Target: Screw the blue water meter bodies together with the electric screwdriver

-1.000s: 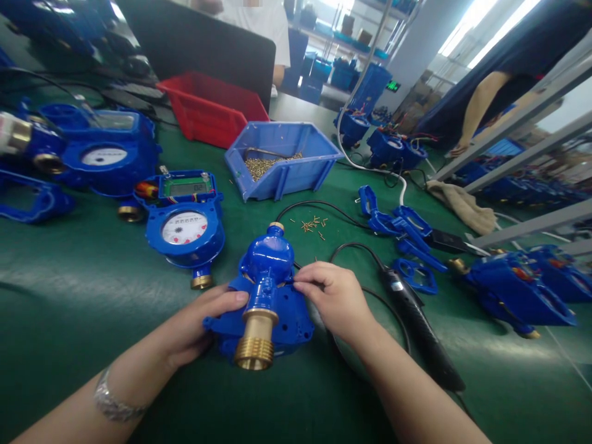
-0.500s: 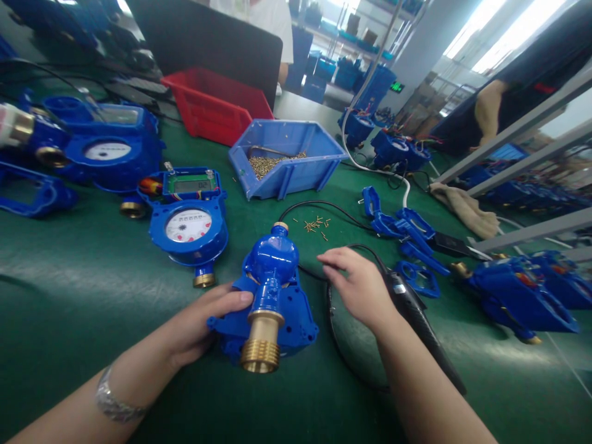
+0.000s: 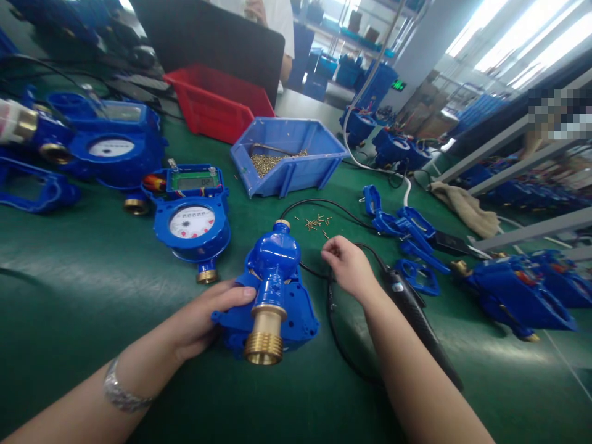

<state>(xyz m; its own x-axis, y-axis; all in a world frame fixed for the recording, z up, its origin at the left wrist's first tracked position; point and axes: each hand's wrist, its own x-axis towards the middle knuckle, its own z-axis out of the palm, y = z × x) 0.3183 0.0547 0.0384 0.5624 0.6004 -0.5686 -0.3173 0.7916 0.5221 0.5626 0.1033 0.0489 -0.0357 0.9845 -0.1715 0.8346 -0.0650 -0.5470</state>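
My left hand (image 3: 217, 314) grips a blue water meter (image 3: 272, 277) from its left side, thumb on top. The meter lies face down, and its brass threaded end (image 3: 264, 345) points toward me. My right hand (image 3: 349, 268) hovers just in front of a small pile of brass screws (image 3: 317, 222). Its thumb and fingertips are pinched together; whether a screw is between them cannot be made out. Beside the right forearm lies a black electric screwdriver (image 3: 423, 327) with a cable. Another blue meter (image 3: 192, 225) with a white dial and a small display stands to the left.
A blue bin (image 3: 305, 172) of brass screws and a red bin (image 3: 208, 111) stand at the back. Blue plastic covers (image 3: 398, 228) and more meters (image 3: 518, 296) lie to the right. A larger meter (image 3: 115, 148) is at far left. A person (image 3: 277, 31) sits behind a dark screen.
My right hand has drawn its fingers from slightly apart into a pinch, shifting a little nearer the screws. The left hand still holds the meter, almost unmoved.
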